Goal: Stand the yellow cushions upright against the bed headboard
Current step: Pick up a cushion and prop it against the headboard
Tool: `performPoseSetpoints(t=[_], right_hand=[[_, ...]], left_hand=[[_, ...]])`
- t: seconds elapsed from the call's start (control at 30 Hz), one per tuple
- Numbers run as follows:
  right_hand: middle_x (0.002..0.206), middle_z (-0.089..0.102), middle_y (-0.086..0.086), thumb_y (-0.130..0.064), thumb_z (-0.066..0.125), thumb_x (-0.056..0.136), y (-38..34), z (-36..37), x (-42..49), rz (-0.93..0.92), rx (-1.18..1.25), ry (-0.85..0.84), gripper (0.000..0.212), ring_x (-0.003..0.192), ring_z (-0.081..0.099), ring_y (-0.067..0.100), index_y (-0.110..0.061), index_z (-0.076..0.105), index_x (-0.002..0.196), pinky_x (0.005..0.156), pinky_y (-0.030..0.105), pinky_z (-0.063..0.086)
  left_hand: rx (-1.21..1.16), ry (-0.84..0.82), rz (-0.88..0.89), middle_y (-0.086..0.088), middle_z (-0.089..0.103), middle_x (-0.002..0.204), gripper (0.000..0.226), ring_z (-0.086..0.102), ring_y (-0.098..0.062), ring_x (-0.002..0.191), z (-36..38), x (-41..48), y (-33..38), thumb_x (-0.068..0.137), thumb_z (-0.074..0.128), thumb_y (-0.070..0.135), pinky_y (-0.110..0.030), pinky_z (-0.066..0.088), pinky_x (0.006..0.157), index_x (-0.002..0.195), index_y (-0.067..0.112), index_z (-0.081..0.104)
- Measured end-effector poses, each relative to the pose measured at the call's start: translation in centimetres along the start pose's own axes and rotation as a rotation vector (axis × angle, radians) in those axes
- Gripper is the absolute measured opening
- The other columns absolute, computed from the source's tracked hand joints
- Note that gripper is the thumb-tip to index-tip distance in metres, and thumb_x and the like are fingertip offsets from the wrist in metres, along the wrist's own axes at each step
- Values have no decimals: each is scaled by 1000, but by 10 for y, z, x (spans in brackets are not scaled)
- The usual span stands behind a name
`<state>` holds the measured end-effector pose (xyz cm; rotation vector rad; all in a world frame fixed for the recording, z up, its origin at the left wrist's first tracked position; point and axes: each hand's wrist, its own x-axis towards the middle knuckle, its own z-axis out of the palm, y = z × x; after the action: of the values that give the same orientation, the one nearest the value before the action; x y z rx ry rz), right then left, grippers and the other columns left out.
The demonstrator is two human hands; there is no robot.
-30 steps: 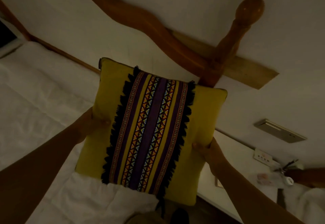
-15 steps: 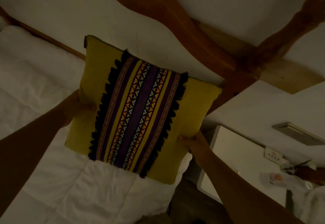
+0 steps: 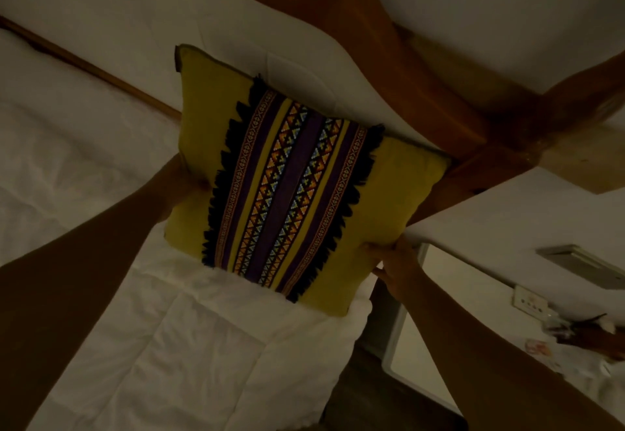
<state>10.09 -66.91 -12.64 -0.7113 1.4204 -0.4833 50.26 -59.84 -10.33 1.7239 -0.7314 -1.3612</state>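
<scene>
Gripping the lower right edge of the square yellow cushion with a purple woven band and black fringe, the right hand has its thumb on the front face and its fingers curled round behind the fabric. On the opposite side the left hand presses into the cushion's left edge, thumb dimpling the yellow cloth; its other fingers are hidden behind the cushion, so the hold reads as a clasp, though the dim light makes the exact grip hard to judge. Both bare forearms reach in from the bottom corners of the view.

Between the two hands the cushion stands tilted, its patterned face toward the camera. Its bottom edge meets the crumpled white quilted duvet near the bed's right-hand corner, and its upper part lies over the white padded panel behind it. Its top right corner comes up beside the curved brown wooden headboard frame, which crosses a second wooden beam just beyond.

To the right of the bed, below the right forearm, stands a white bedside cabinet. A white wall socket plate sits on the wall above it.
</scene>
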Motion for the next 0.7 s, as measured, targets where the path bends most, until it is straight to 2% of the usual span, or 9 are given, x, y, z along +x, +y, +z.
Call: performPoseSetpoints(t=[0.07, 0.13, 0.2, 0.23, 0.3, 0.4, 0.5, 0.6, 0.7], right_hand=[[151, 44, 11, 1, 69, 88, 0, 3, 3, -9, 13, 25, 82, 136, 43, 41, -25, 30, 154, 103, 59, 42], [148, 48, 11, 1, 69, 87, 1, 7, 3, -25, 27, 45, 80, 133, 46, 41, -25, 32, 153, 101, 59, 44], [134, 57, 4, 1, 70, 86, 3, 10, 2, -52, 51, 57, 78, 125, 50, 37, -25, 35, 151, 93, 55, 47], [125, 60, -1, 1, 70, 86, 3, 11, 0, -70, 70, 60, 77, 120, 52, 35, -26, 36, 150, 88, 51, 48], [117, 60, -6, 2, 70, 86, 5, 13, -2, -103, 99, 69, 77, 112, 54, 31, -25, 37, 150, 82, 46, 49], [130, 60, 7, 6, 68, 86, 5, 15, -3, -140, 105, 99, 73, 118, 56, 36, -20, 40, 148, 94, 55, 49], [134, 59, 14, 8, 67, 85, 5, 13, -3, -180, 88, 128, 66, 122, 55, 40, -15, 46, 143, 102, 62, 45], [133, 60, 15, 9, 66, 85, 7, 9, -5, -225, 67, 139, 64, 122, 57, 39, -15, 47, 141, 102, 63, 45], [136, 59, 15, 9, 67, 85, 9, 7, -2, -243, 44, 136, 67, 123, 56, 38, -15, 44, 144, 102, 62, 47]], left_hand=[[-11, -4, 3, -14, 65, 127, 80, 62, -35, 116, 3, 8, 0, 60, 75, 9, -65, 48, 95, 136, 24, 53], [-15, 3, 12, -9, 70, 120, 72, 67, -31, 109, 0, 13, 3, 60, 75, 7, -63, 51, 91, 125, 34, 61], [-25, -5, 28, 3, 75, 106, 67, 73, -19, 97, -4, 17, 7, 58, 75, 5, -57, 55, 85, 109, 47, 66], [-28, -12, 37, 5, 76, 105, 67, 74, -17, 95, -5, 19, 10, 59, 75, 3, -56, 56, 83, 109, 47, 66], [-21, -24, 67, -2, 74, 113, 72, 72, -23, 103, -8, 22, 16, 61, 75, -1, -57, 56, 84, 123, 34, 63], [-27, -52, 112, -21, 62, 130, 80, 63, -39, 116, -12, 31, 17, 66, 71, -11, -62, 52, 90, 138, 15, 50], [-47, -44, 124, -26, 55, 136, 83, 57, -43, 122, -15, 36, 14, 72, 61, -26, -63, 49, 91, 144, 11, 42], [-61, -62, 122, -26, 53, 138, 86, 56, -43, 124, -15, 44, 10, 73, 60, -27, -67, 47, 93, 146, 14, 38], [-33, -77, 110, -21, 56, 137, 92, 58, -40, 123, -12, 50, 5, 71, 65, -24, -64, 50, 90, 147, 19, 38]])
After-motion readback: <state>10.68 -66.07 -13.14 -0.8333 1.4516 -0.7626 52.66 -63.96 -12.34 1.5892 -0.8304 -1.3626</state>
